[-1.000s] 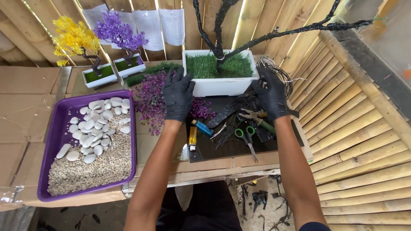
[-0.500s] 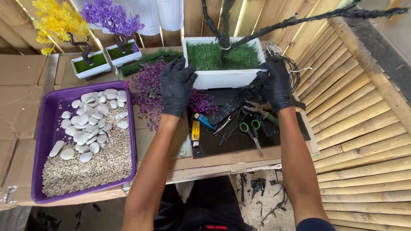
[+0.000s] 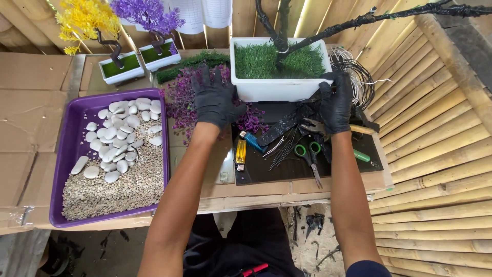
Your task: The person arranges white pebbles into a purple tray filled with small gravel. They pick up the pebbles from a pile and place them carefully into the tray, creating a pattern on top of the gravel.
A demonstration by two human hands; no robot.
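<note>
Scissors: green-handled scissors [image 3: 307, 154] lie on the dark mat [image 3: 266, 172] near the bench's front edge, just below my right hand, not touched.
Lighters: a yellow lighter [image 3: 240, 152] and a blue one [image 3: 253, 141] sit on the mat's left part, between my two wrists.
Purple tray: the purple tray [image 3: 72, 143] at the bench's left front holds gravel with white stones [image 3: 120, 138] heaped at its far end.
Left hand: my left hand [image 3: 215, 100], in a black glove, lies flat with the grip wide, fingers spread over the purple foliage [image 3: 179, 100] at mid-bench; it holds nothing.
Right hand: my right hand [image 3: 335, 102], gloved too, has its grip curled on dark strips by the planter's right front corner; I cannot tell just what it pinches.
Planter: the white planter [image 3: 274, 88] of green turf stands past both hands, a dark wrapped trunk [image 3: 279, 31] rising from it.
Wire: a wire coil [image 3: 359, 74] lies just right of the planter.
Far left corner: two small white pots carry a yellow tree [image 3: 84, 20] and a purple tree [image 3: 148, 15].
</note>
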